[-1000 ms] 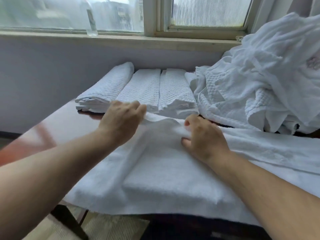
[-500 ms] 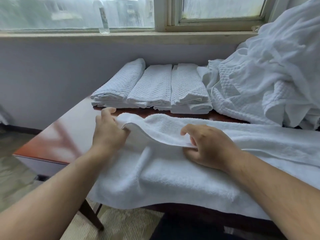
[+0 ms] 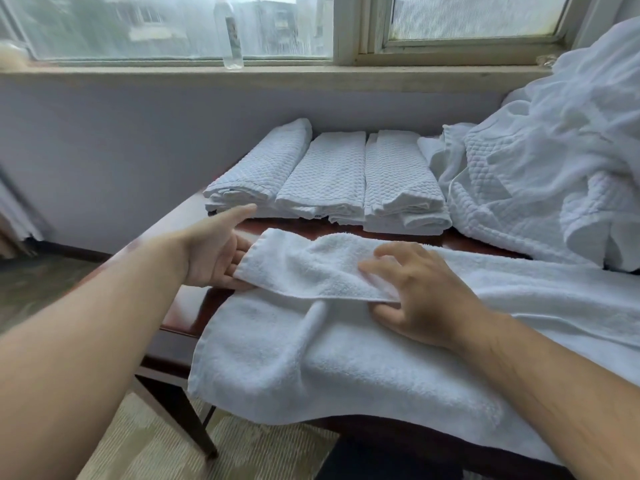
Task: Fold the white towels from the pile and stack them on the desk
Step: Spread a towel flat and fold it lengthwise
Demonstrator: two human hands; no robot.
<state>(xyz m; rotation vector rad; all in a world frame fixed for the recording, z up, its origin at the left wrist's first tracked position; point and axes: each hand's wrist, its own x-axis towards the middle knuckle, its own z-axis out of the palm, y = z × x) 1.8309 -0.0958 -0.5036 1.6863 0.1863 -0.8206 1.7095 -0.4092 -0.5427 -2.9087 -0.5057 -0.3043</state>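
Head view: a towel (image 3: 311, 358) lies spread over the near edge of the desk (image 3: 187, 306), under both hands.
Left hand (image 3: 214, 254): palm up, fingers straight and slipped beneath the towel's folded-over left end; thumb pointing away, free.
Right hand (image 3: 419, 292): fingers on top of the folded flap, thumb tucked under its edge, pinching it.
Folded towels (image 3: 325, 178): three stacks in a row just beyond the hands, against the wall.
Pile (image 3: 554, 174): crumpled white linen beyond and to the right of the right hand.
Bottle (image 3: 230, 32): upright on the sill, far beyond the left hand.
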